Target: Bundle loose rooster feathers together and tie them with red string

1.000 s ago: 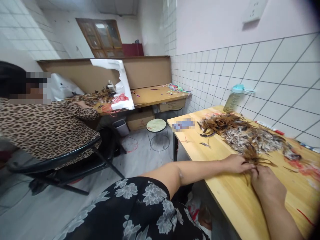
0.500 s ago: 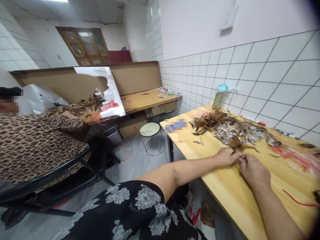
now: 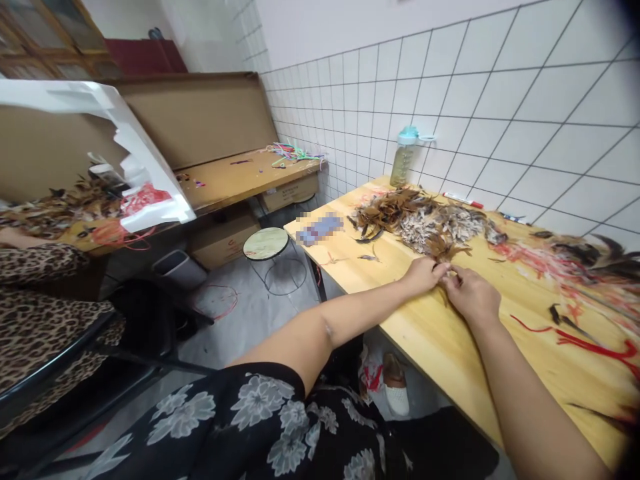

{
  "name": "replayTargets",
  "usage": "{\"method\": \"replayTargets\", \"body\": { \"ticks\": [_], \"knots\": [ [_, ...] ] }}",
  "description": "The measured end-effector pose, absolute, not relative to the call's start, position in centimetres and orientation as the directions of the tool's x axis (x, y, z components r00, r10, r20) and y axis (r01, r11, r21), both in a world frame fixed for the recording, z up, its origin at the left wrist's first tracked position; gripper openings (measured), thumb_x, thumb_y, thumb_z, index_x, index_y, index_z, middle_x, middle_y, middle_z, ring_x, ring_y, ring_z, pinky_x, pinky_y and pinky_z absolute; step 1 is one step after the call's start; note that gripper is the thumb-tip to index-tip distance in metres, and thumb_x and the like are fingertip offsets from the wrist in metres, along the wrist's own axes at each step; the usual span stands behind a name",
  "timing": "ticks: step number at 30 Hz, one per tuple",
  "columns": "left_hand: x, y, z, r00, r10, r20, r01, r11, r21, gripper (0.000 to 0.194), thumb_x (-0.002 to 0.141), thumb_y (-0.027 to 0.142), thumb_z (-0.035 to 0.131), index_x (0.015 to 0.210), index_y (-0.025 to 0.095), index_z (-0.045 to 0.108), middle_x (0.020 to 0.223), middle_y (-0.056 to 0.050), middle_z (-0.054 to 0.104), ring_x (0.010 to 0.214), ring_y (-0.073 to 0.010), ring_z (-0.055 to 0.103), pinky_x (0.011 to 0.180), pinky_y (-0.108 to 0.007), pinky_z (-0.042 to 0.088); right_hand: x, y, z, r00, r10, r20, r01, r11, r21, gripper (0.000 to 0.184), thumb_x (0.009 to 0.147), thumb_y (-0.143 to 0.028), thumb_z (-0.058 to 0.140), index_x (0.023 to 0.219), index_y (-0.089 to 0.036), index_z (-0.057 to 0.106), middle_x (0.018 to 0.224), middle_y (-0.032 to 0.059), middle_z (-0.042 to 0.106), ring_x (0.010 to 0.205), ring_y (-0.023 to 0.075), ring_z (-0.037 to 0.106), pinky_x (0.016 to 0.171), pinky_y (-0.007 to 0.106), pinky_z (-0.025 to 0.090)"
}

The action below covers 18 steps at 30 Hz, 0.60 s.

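My left hand [image 3: 423,275] is closed on a small bunch of brown feathers [image 3: 444,248], whose tips fan out beyond the fingers. Pressed against its thumb, my right hand [image 3: 473,292] pinches with its fingertips; what lies between them is too small to make out. Both hands rest low over the wooden table. Just past them spreads a pile of brown feathers [image 3: 387,212] with a heap of pale, fluffy feathers [image 3: 429,228] against it. A few loose feathers [image 3: 369,257] lie left of my hands.
Red cords [image 3: 595,341] and dark feathers [image 3: 613,257] lie on the table [image 3: 545,400] at right. A bottle [image 3: 403,157] and red marker [image 3: 463,200] stand near the tiled wall. A round stool [image 3: 266,244] is left of the table; a seated person in leopard print [image 3: 55,340] is farther left.
My view has swung right and down, so the room shifts left and more red cord shows. Both hands stay together at the feathers, their fingers still closed.
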<state>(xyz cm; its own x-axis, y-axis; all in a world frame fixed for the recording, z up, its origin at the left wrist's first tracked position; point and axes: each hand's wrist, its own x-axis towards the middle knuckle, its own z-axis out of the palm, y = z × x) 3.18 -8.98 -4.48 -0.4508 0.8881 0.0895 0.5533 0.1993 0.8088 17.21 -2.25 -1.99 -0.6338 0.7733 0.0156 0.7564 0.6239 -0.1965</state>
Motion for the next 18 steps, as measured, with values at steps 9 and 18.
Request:
{"method": "replayTargets", "body": {
  "ticks": [9, 18],
  "knots": [
    [3.9, -9.2, -4.9, -0.505, 0.855, 0.117, 0.53, 0.199, 0.825, 0.052, 0.129, 0.023, 0.075, 0.078, 0.017, 0.076, 0.099, -0.015, 0.09, 0.104, -0.0295, 0.085, 0.093, -0.031, 0.059, 16.6, -3.3, -1.8, -0.589, 0.808, -0.001, 0.762, 0.554, -0.336, 0.054, 0.124, -0.029, 0.052, 0.161, -0.015, 0.09, 0.16, 0.0223, 0.09, 0.15, 0.0388, 0.087, 0.103, 0.039, 0.06],
    [4.2, -8.9, -6.1, -0.603, 0.785, 0.139, 0.335, 0.091, 0.938, 0.05, 0.122, 0.017, 0.082, 0.073, 0.019, 0.076, 0.078, -0.007, 0.081, 0.086, -0.0275, 0.08, 0.081, -0.031, 0.053, 16.4, -3.3, -2.1, -0.591, 0.807, 0.007, 0.749, 0.552, -0.366, 0.054, 0.124, -0.024, 0.046, 0.149, -0.012, 0.093, 0.159, 0.0236, 0.09, 0.145, 0.0406, 0.084, 0.099, 0.041, 0.054]
  ]
}}
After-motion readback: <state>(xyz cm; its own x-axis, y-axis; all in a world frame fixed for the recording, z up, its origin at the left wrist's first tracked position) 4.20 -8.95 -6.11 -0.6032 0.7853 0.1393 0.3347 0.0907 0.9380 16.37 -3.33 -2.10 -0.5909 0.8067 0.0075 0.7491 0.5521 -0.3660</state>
